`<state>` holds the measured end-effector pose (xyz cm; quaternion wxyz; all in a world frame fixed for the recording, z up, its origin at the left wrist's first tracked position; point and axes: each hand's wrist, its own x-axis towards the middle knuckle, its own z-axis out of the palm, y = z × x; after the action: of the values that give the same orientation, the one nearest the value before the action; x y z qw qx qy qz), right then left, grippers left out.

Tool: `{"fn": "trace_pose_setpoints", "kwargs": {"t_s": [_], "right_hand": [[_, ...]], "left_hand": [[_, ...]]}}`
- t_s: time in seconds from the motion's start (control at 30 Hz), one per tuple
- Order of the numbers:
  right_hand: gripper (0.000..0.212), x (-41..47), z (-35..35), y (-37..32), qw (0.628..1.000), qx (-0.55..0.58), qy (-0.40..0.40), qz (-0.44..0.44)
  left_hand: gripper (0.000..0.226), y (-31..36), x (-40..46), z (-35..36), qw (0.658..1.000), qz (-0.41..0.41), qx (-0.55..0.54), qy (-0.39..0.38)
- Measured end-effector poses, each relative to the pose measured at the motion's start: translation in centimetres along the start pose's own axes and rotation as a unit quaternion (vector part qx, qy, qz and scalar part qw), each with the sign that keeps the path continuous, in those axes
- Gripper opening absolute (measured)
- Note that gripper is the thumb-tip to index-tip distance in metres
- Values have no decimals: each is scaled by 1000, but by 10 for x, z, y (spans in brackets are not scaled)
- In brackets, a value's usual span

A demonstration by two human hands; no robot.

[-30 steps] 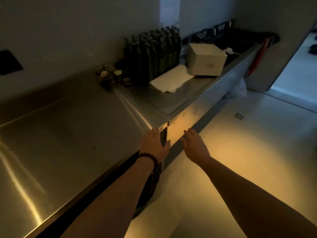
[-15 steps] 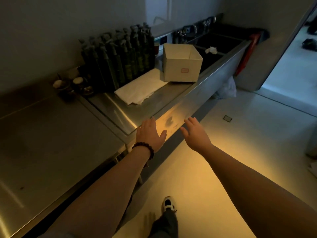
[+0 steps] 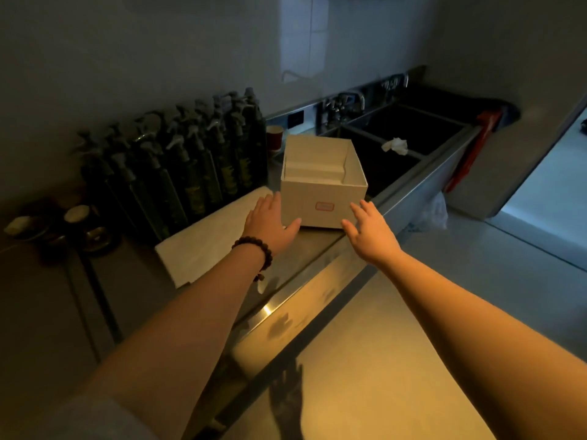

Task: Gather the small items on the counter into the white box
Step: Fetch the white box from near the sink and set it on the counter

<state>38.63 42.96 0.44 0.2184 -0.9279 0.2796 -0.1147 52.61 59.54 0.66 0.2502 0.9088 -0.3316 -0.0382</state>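
Nearest to me, both bare forearms reached out over the front edge of the steel counter [image 3: 320,268], which caught a warm yellow glare along its lip. On the left wrist sat a dark beaded bracelet [image 3: 258,251]. My left hand [image 3: 270,222] lay at the near left corner of the white box [image 3: 324,188], fingers straight and spread, its grip apart and closed round nothing; I could not tell whether the fingertips actually touched the cardboard. My right hand [image 3: 370,230] was likewise flat and splayed, grip apart, at the box's near right corner and just beside it, over the counter's edge.

The white box stood upright and open-topped on the counter between the two hands, a small red-outlined label [image 3: 324,206] on its near face and pale folded inserts inside. Left of it, partly under my left arm, lay a white folded cloth [image 3: 203,246]. Further left, in the gloom, a few small round items [image 3: 76,214] sat on the counter; they were too dim to identify.

Behind the cloth stood a packed row of dark pump bottles [image 3: 190,160] against the wall. A red paper cup [image 3: 273,138] stood behind the box. Beyond that came a double sink [image 3: 413,134] with taps at the back and a crumpled white tissue [image 3: 396,146] on its divider.
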Motion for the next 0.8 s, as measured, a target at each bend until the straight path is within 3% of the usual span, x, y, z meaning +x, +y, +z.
{"fn": "trace_pose_setpoints", "kwargs": {"t_s": [0.4,0.53,0.67,0.8], "right_hand": [[70,185,-13,64,992,122,-1,-19],[77,230,-6,78,969,240,-52,-24],[85,263,8,85,933,336,-125,28],[79,278,19,89,893,424,-131,76]], "left_hand": [[79,0,166,12,980,-88,-177,-31],[84,1,208,19,966,-127,-218,-57],[88,-1,239,28,947,-186,-251,-83],[91,-9,256,36,931,-215,-275,-108]]}}
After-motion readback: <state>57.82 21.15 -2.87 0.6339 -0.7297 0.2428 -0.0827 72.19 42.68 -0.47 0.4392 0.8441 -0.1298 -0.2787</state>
